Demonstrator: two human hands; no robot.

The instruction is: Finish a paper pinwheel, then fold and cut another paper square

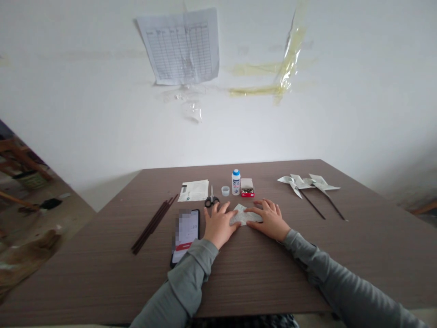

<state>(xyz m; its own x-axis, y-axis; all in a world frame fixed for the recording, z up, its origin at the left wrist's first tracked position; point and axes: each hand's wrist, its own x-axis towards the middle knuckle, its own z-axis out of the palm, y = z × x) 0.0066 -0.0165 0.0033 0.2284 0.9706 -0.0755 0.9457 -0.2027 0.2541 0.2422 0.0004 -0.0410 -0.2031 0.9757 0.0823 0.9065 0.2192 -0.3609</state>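
A wide brown desk (246, 282) stands by a white wall (102, 123). Closest in, the left hand (220, 224) and the right hand (269, 219) lie flat on the desk, with a small folded paper (244, 214) between them. Both grips are open, not clenched, and the fingers press down on the 2 ends of the paper. If 1 hand pushes harder than the other, the paper could slide or its fold could slip out of line.

Just beside the left hand lies a phone (186, 232), right by the gray left sleeve (194, 259), so a quick arm move could knock it. Past the phone is a bundle of thin dark sticks (153, 224), which could roll if bumped. Farther up sit scissors (211, 199), a small clear cup (225, 191), a white bottle (236, 182), and a small red box of pins (247, 187). The tall bottle could tip if a hand hits it, and a hard bump could spill the pins. At the far right, 2 paper pinwheels (307, 184) rest on the desk, and their thin paper blades could bend if pressed.
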